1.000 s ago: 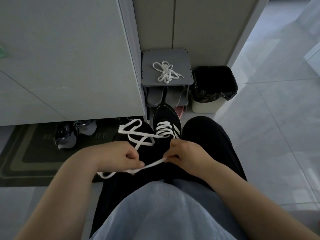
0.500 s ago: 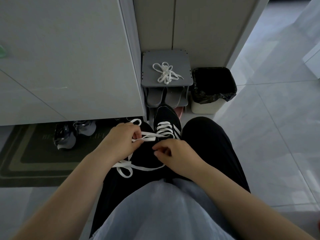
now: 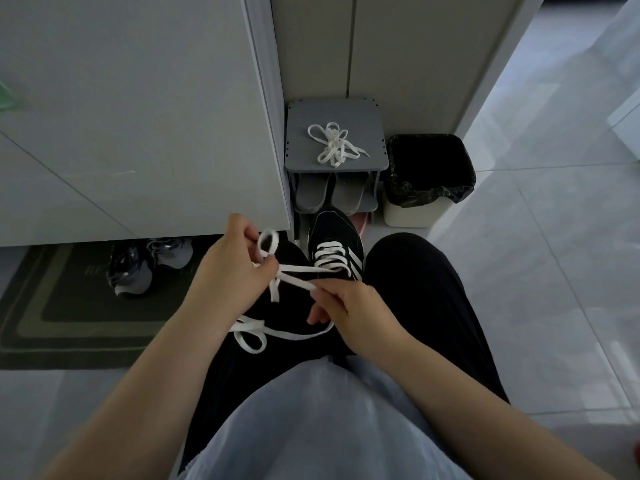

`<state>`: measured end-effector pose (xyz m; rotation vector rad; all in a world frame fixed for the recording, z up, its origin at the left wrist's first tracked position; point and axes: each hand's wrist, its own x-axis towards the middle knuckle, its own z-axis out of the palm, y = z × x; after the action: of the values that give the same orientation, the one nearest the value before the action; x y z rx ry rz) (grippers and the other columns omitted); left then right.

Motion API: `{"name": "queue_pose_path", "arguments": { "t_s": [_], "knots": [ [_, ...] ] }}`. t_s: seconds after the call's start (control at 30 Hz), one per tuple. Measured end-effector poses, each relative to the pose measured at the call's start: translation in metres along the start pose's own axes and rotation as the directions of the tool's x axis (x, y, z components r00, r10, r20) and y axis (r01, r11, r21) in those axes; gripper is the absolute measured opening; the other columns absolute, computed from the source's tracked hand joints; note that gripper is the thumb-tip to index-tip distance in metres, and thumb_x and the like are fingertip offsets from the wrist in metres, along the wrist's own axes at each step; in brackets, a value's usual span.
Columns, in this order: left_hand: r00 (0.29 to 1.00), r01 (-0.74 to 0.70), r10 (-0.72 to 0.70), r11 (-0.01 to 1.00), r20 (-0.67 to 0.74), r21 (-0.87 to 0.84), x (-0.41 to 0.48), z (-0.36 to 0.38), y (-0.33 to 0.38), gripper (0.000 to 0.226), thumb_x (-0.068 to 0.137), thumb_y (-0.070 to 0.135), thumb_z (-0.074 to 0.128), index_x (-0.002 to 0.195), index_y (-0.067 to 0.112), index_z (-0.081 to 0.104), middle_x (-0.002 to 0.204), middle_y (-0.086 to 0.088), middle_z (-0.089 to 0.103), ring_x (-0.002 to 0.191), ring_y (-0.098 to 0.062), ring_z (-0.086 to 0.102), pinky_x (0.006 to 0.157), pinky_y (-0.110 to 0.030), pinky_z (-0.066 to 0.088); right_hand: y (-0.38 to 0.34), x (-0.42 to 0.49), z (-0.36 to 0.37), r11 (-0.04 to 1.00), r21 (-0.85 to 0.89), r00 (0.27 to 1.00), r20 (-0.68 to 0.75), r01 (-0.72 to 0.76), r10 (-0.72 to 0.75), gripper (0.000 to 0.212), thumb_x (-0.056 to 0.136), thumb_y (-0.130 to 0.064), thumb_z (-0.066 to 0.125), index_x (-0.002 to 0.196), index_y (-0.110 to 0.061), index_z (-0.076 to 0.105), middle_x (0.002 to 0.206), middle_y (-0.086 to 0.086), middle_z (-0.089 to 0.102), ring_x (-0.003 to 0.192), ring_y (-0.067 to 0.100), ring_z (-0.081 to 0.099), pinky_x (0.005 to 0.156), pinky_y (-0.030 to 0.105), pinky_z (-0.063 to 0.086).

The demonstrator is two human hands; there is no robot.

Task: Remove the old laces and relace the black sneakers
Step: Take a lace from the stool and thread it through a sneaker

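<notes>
Head cam, looking down at a lap in black trousers (image 3: 426, 306) with a light blue shirt (image 3: 311, 420) at the bottom

Left hand (image 3: 232, 271) is pinching the white lace (image 3: 304, 269) between thumb and fingers. A little loop of lace stands up above the thumb and a short end dangles below the pinch. Right hand (image 3: 349, 306) is curled too, nipping a strand of the same lace at the fingertips, just beside the left hand. From the left pinch one strand runs across to the eyelets of the black sneaker (image 3: 334, 237). The slack droops over the lap in a flat loop, then curves up under the right hand.

The sneaker has white stripes on its side and is partly laced. It sits just past the knees with its toe pointing at the grey shoe rack (image 3: 301, 119).

On top of the rack there's a second white lace (image 3: 334, 145) lying in a loose tangle, and a pair of grey slippers (image 3: 311, 192) is tucked on the shelf below. Right of the rack is a cream bin (image 3: 408, 216) with a black liner. Off to the left, under the edge of a white cabinet (image 3: 138, 116), a pair of grey trainers (image 3: 138, 268) sits on a dark doormat (image 3: 52, 327)
</notes>
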<state>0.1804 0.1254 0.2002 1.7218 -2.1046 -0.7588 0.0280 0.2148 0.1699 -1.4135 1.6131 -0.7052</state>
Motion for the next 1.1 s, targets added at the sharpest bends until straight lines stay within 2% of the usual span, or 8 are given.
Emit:
{"name": "queue_pose_path", "arguments": {
  "t_s": [0.1,0.17,0.27,0.47,0.57,0.7,0.93,1.1],
  "knots": [
    [0.949,-0.312,0.315,0.938,0.002,0.153,-0.008,-0.004,0.001,0.045,0.086,0.021,0.059,0.127,0.026,0.043,0.116,0.004,0.046,0.111,-0.010,0.040,0.090,-0.020,0.033,0.006,-0.011,0.001,0.994,-0.109,0.988,0.155,0.012,0.005,0.025,0.100,-0.027,0.042,0.098,-0.016,0.065,0.068,-0.010,0.063,0.060,0.004,0.057,0.067,0.018,0.048],
    [0.846,-0.491,0.475,0.871,0.240,0.007,-0.015,0.000,0.012,0.037,0.093,0.027,0.051,0.129,0.030,0.046,0.123,0.014,0.048,0.116,0.003,0.039,0.096,-0.011,0.030,0.005,-0.014,0.002,0.988,-0.147,0.983,0.185,0.043,-0.015,0.028,0.098,-0.030,0.045,0.090,-0.015,0.067,0.060,-0.009,0.060,0.056,0.004,0.056,0.064,0.017,0.047],
    [0.731,-0.311,0.344,0.937,0.589,-0.162,-0.021,0.012,0.020,0.029,0.096,0.038,0.040,0.122,0.033,0.050,0.103,0.016,0.062,0.093,0.008,0.055,0.082,-0.013,0.044,0.005,-0.011,-0.003,0.993,-0.113,0.999,0.039,0.020,-0.016,0.022,0.093,-0.029,0.054,0.077,-0.021,0.066,0.051,-0.008,0.054,0.050,0.002,0.053,0.056,0.016,0.042],
    [0.875,-0.279,0.286,0.957,0.390,-0.075,-0.008,0.022,0.006,0.017,0.093,0.027,0.051,0.097,0.022,0.068,0.075,0.012,0.065,0.069,0.004,0.058,0.063,-0.010,0.040,0.011,0.011,-0.016,0.995,-0.001,0.973,-0.209,-0.099,0.096,0.025,0.093,-0.029,0.055,0.079,-0.015,0.070,0.063,-0.006,0.064,0.052,-0.001,0.054,0.055,0.013,0.042],
    [0.941,-0.238,0.208,0.967,0.268,0.085,0.001,0.031,-0.004,0.021,0.094,0.027,0.051,0.099,0.021,0.070,0.081,0.009,0.062,0.073,-0.005,0.057,0.067,-0.019,0.041,0.008,0.028,-0.010,0.982,-0.079,0.971,-0.182,-0.171,0.154,0.026,0.093,-0.025,0.051,0.086,-0.011,0.071,0.078,0.002,0.071,0.064,0.014,0.063,0.070,0.032,0.054],
    [0.942,-0.292,0.234,0.925,0.241,0.244,0.005,0.046,-0.013,0.023,0.092,0.029,0.054,0.106,0.022,0.071,0.097,-0.004,0.055,0.094,-0.021,0.049,0.071,-0.026,0.038,0.005,0.045,0.011,0.940,-0.236,0.968,-0.103,-0.248,0.229,0.031,0.091,-0.034,0.049,0.094,-0.010,0.067,0.080,0.014,0.069,0.077,0.028,0.067,0.073,0.039,0.055],
    [0.950,-0.288,0.239,0.920,0.201,0.265,0.003,0.057,-0.013,0.024,0.092,0.030,0.054,0.107,0.021,0.070,0.097,-0.004,0.056,0.099,-0.020,0.043,0.076,-0.025,0.034,0.013,0.033,0.019,0.967,0.034,0.956,-0.146,-0.251,0.253,0.019,0.090,-0.013,0.050,0.086,-0.013,0.069,0.071,0.005,0.069,0.050,0.012,0.062,0.057,0.022,0.051],
    [0.941,-0.290,0.222,0.917,0.255,0.272,0.005,0.059,-0.008,0.027,0.094,0.032,0.049,0.105,0.018,0.071,0.087,0.000,0.044,0.095,-0.017,0.043,0.077,-0.029,0.039,0.015,0.027,0.021,0.949,0.195,0.939,-0.190,-0.249,0.286,0.016,0.091,-0.016,0.055,0.085,-0.016,0.071,0.070,0.004,0.070,0.049,0.007,0.061,0.057,0.019,0.050]
  ]
}}
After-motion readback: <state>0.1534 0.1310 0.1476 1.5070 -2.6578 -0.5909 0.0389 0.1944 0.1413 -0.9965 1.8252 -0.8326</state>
